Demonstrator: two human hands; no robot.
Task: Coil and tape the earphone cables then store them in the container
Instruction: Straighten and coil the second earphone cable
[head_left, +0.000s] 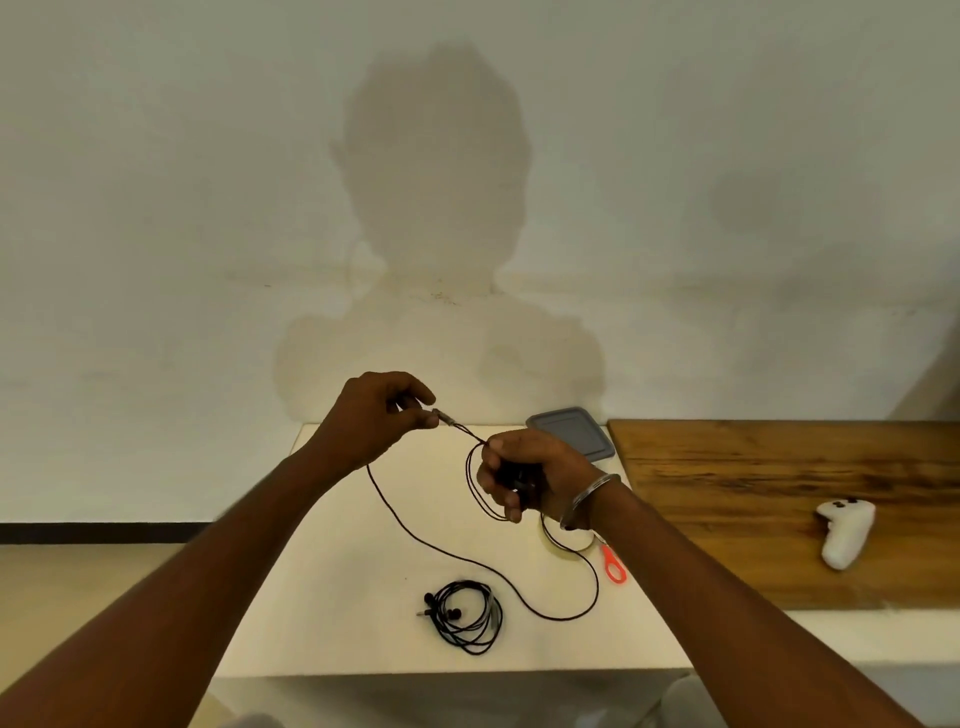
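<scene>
Above the white table (332, 613), my left hand (376, 418) pinches the plug end of a black earphone cable (447, 553). My right hand (524, 475) grips a bunch of that cable's loops. The slack of the cable trails down over the table and curves back under my right wrist. A second black earphone set (467, 616) lies coiled on the table near the front edge. A grey container (574, 431) with its lid on sits at the back of the table, behind my right hand.
Orange-handled scissors (613, 564) and a roll of tape (569, 545) lie partly hidden under my right wrist. To the right stands a wooden table (779, 499) with a white game controller (847, 530). A plain wall rises behind.
</scene>
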